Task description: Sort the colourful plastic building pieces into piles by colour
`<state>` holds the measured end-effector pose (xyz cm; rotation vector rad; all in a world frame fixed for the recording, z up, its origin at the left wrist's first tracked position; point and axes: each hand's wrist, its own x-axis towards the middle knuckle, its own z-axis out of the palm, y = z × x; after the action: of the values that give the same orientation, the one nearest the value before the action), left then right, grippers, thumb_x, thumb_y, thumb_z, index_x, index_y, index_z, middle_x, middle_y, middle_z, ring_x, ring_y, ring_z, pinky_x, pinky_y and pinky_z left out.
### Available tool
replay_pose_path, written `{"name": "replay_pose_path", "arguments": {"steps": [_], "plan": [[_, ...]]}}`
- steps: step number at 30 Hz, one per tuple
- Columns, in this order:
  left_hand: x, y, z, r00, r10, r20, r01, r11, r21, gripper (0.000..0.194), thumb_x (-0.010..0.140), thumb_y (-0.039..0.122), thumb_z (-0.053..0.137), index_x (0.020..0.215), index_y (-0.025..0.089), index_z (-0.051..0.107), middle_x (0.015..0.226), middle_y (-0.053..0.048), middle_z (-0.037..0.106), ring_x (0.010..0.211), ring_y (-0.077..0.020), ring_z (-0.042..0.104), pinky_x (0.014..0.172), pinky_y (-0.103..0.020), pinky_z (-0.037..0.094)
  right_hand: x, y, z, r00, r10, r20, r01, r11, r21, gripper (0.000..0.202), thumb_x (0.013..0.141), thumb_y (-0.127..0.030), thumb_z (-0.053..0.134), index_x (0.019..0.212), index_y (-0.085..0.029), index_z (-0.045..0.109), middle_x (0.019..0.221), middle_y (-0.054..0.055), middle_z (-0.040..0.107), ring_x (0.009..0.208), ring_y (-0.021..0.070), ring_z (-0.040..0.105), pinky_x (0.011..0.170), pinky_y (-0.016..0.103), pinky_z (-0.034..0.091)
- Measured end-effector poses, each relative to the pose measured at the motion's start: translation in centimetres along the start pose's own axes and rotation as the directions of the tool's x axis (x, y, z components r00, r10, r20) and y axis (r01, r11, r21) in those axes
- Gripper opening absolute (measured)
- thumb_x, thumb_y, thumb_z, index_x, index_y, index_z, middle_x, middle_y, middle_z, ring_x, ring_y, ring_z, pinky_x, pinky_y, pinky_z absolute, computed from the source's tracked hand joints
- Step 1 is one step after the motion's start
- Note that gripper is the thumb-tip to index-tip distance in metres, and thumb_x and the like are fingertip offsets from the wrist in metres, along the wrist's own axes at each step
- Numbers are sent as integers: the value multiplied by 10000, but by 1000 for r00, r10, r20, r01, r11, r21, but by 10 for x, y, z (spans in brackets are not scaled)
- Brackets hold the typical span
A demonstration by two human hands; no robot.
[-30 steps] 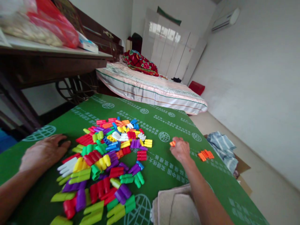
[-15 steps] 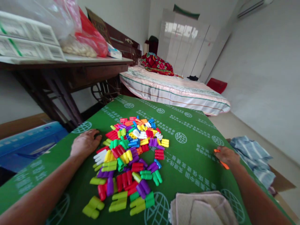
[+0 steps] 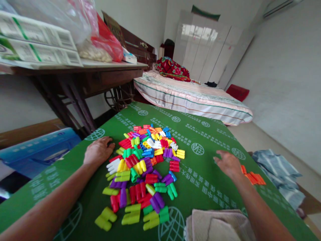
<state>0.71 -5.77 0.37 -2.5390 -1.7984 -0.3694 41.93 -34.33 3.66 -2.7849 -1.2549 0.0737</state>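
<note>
A pile of colourful plastic toy building pieces, shaped like joined tubes with rounded tips, spreads over the green board. My left hand rests on the board at the pile's left edge, fingers loosely spread and nothing held. To the right of the pile, my right hand hovers open over the board, its fingers pointing left and apart. Just right of that wrist lie several orange toy pieces, apart from the pile and near the board's right edge.
A folded beige cloth lies at the near edge. Blue striped fabric is beyond the board's right side. At left stand a table with boxes and a blue box below. A bed is behind the board.
My right hand has let go of an orange piece beside the right edge and moved left toward the pile, opening. My left hand stays in place. The view has shifted slightly.
</note>
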Motion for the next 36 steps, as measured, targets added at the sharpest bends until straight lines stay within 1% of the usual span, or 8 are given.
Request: {"name": "replay_pose_path", "arguments": {"steps": [3,6,8,12,25,28,32,36], "plan": [[0,0,0,1000,-5,-8,5,1000,-18,489,849,394,326,1156,113,583,1309,-118,545,1179,-262,509,969,-362,418,-15,-65,3,976,-220,-1,219,971,91,390,865,-295,510,1254,-270,538,1154,34,636,976,161,610,841,255,451],[-1,0,0,1000,-9,-13,9,1000,-17,471,846,393,341,1146,129,591,1285,-108,566,1151,-255,529,952,-356,430,-26,-119,3,873,-487,-24,487,868,100,329,857,-218,501,1169,-292,573,1081,10,639,936,149,607,807,250,451],[-1,0,0,1000,-7,-14,7,1000,-11,470,846,396,340,1145,135,591,1282,-105,569,1136,-251,539,945,-351,434,-28,-144,3,824,-565,-28,566,822,66,312,852,-180,479,1133,-272,580,1056,26,631,963,166,597,804,263,450],[-1,0,0,1000,-9,-17,9,1000,-8,491,848,397,325,1151,115,589,1295,-118,556,1146,-267,531,947,-359,430,-25,-171,7,790,-613,26,613,790,-16,319,831,-162,493,1131,-249,559,1106,55,601,1001,187,588,795,276,450],[-3,0,-2,1000,-17,-8,16,999,-29,501,844,389,328,1163,99,584,1306,-130,544,1170,-282,508,953,-380,420,-22,-169,29,855,-518,-13,518,854,53,318,813,-191,511,1122,-241,566,1092,47,599,956,179,600,799,276,445],[-3,1,-4,1000,-14,-4,14,1000,-25,491,843,384,333,1152,100,587,1301,-130,548,1163,-279,510,950,-377,419,-17,-163,36,860,-508,-41,503,834,225,258,793,-136,509,998,-233,632,1042,50,618,939,176,599,811,283,439],[-6,2,-7,1000,9,1,-9,1000,-23,500,866,393,293,1152,96,575,1281,-131,560,1130,-271,529,931,-372,423,-4,-149,52,905,-418,-82,341,595,728,226,698,-94,596,875,-207,679,924,30,667,820,164,614,749,277,474],[-5,2,-9,1000,4,29,-3,1000,-26,526,880,411,261,1182,93,551,1317,-136,527,1182,-273,488,953,-379,403,3,-126,53,916,-401,-8,178,388,904,296,709,-213,647,1002,-182,660,856,20,699,682,159,644,561,264,517]]}}
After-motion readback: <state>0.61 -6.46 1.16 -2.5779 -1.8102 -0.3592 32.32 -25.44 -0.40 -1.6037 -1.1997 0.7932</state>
